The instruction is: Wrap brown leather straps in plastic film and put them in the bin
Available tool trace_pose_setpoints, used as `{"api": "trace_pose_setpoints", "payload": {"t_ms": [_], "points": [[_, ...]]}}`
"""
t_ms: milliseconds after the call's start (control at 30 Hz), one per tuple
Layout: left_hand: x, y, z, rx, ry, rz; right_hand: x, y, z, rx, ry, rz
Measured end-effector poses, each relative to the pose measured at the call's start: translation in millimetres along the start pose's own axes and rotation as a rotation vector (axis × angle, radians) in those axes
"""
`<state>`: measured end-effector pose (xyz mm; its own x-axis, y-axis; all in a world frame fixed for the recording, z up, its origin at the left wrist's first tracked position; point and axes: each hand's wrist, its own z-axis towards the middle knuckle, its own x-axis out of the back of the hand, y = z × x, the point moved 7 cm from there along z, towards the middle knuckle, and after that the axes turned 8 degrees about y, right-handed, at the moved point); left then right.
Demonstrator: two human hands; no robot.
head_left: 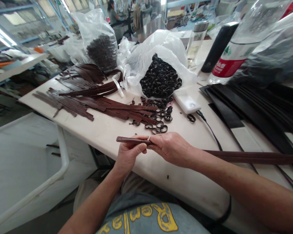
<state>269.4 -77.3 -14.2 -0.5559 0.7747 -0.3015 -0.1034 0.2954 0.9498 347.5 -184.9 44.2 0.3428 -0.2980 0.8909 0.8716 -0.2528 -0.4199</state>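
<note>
A long brown leather strap (249, 157) runs from the right edge of the view, behind my right forearm, into both hands. Its end (125, 140) sticks out to the left. My left hand (130, 152) is closed round the strap near that end, thumb on the near side. Close beside it, my right hand (172, 149) pinches the strap with the fingers pressed together. What lies between the fingertips is partly hidden. Just beyond the hands, several small dark loops (163, 128) are scattered on the table (100, 131).
Brown leather strips (112, 107) lie at the left. A plastic bag (134, 70) of black loops stands open behind. A white power bank (187, 103) with a cable, a bottle (228, 65) and black straps (249, 107) are on the right. A white bin (63, 152) stands lower left.
</note>
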Motion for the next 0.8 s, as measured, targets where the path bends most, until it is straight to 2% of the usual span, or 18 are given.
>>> {"api": "trace_pose_setpoints", "payload": {"t_ms": [100,300,367,533,633,733,800], "points": [[2.2,1,2,-0.030,0.010,0.031,4,1,2,-0.017,-0.007,0.009],[21.0,13,10,-0.076,0.127,0.071,9,8,3,-0.063,-0.060,-0.058],[19.1,10,8,-0.063,0.122,0.053,6,8,1,-0.063,-0.060,-0.078],[1.5,-7,3,-0.004,0.002,0.053,0,-1,0,0.008,-0.027,0.008],[-1.1,-12,4,0.006,0.003,0.048,-3,2,1,-0.004,-0.016,0.009],[-1.6,-9,6,-0.009,0.000,0.024,-5,6,2,-0.015,-0.015,0.020],[1.9,-1,10,-0.037,0.034,-0.009,5,6,1,-0.002,0.084,0.072]]}}
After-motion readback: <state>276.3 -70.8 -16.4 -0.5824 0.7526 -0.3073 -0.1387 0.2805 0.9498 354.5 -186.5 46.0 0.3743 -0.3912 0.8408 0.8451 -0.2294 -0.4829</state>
